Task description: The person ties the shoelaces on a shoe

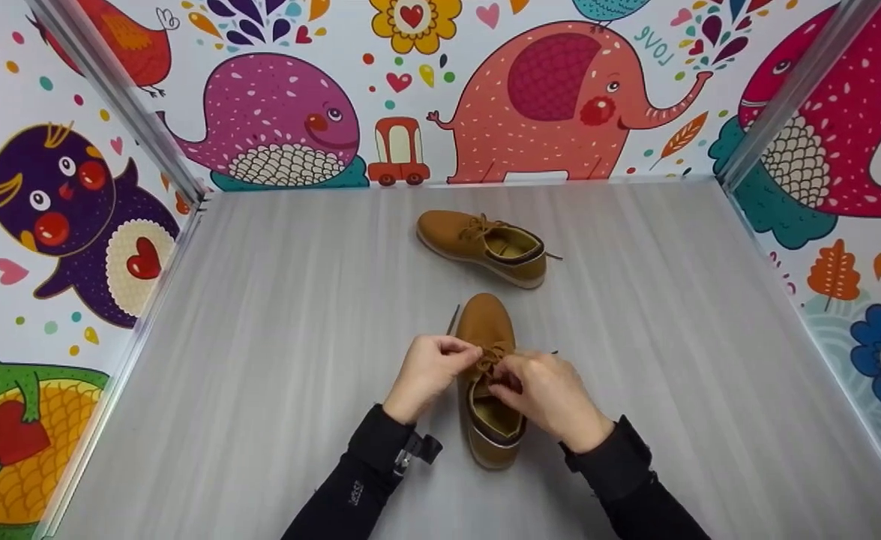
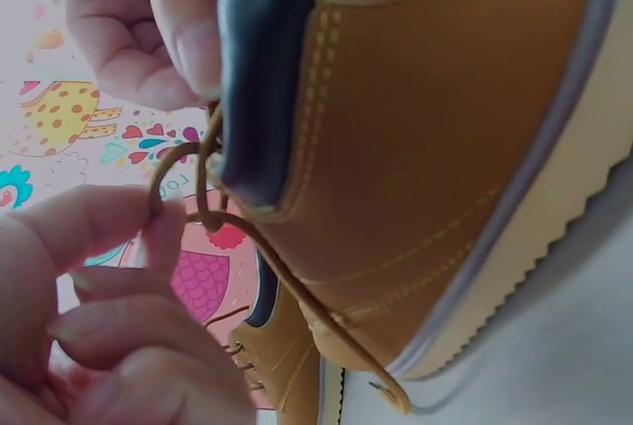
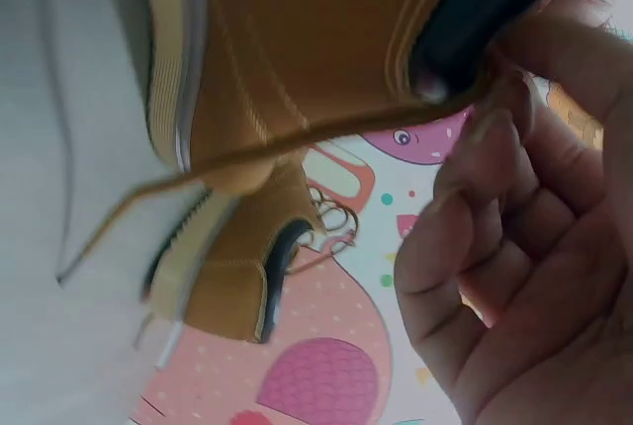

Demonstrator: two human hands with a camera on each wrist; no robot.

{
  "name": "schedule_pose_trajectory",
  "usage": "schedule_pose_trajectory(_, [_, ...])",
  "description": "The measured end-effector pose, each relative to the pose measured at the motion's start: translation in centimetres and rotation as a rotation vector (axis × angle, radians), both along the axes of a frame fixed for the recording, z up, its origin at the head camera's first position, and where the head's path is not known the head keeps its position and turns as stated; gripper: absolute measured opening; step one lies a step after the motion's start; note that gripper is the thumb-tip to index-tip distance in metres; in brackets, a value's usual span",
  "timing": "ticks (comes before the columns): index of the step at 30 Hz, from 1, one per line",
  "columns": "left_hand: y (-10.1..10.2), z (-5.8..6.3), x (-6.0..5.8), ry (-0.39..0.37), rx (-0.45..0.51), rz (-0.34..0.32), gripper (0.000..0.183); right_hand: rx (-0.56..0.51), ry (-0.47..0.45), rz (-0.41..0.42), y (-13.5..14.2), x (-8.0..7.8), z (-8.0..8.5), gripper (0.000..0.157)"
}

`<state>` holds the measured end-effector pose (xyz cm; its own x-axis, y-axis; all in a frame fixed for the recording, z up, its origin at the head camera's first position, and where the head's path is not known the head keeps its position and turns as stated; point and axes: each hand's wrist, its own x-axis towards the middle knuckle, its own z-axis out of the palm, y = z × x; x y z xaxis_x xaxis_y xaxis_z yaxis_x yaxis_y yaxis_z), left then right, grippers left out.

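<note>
A tan lace-up shoe [image 1: 487, 321] with a dark collar stands upright on the floor, toe pointing away, between my two hands. My left hand [image 1: 427, 373] is at the lacing on the shoe's left side. Thumb and forefinger there pinch a loop of the brown shoelace [image 2: 163, 170]. From the other side, my right hand [image 1: 551, 394] reaches over the shoe's opening and pinches the shoelace close to the knot. One loose lace end [image 2: 341, 331] trails down the shoe's side in the left wrist view; another lace end [image 3: 148, 188] hangs out in the right wrist view.
A second tan shoe [image 1: 447, 234] lies behind, toe to the left, its lace tied in a bow. The pale grey floor [image 1: 275, 300] is bounded by printed walls [image 1: 403, 82] with cartoon animals at the back and sides. Metal posts [image 1: 136, 112] stand in the back corners.
</note>
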<state>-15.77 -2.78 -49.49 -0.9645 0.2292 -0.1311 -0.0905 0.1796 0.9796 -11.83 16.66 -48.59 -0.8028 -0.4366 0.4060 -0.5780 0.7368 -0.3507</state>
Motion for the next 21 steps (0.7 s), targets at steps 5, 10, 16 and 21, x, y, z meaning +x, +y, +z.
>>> schedule_pose_trajectory(5, [-0.1,0.1,0.0,0.033,-0.035,0.014,0.015,0.128,0.174,0.018,-0.2,0.1,-0.1,0.025])
schedule_pose_trajectory(10, [-0.2,0.2,0.1,0.063,-0.059,0.005,0.015,0.221,0.32,0.002,-0.4,0.1,-0.1,0.025])
schedule_pose_trajectory(16, [-0.2,0.2,0.1,0.076,-0.069,0.007,0.016,0.235,0.353,-0.012,-0.2,0.0,0.4,0.019])
schedule_pose_trajectory(21, [-0.1,-0.1,0.1,0.086,-0.061,-0.001,0.017,0.113,0.233,-0.01,0.6,-0.9,1.3,0.02])
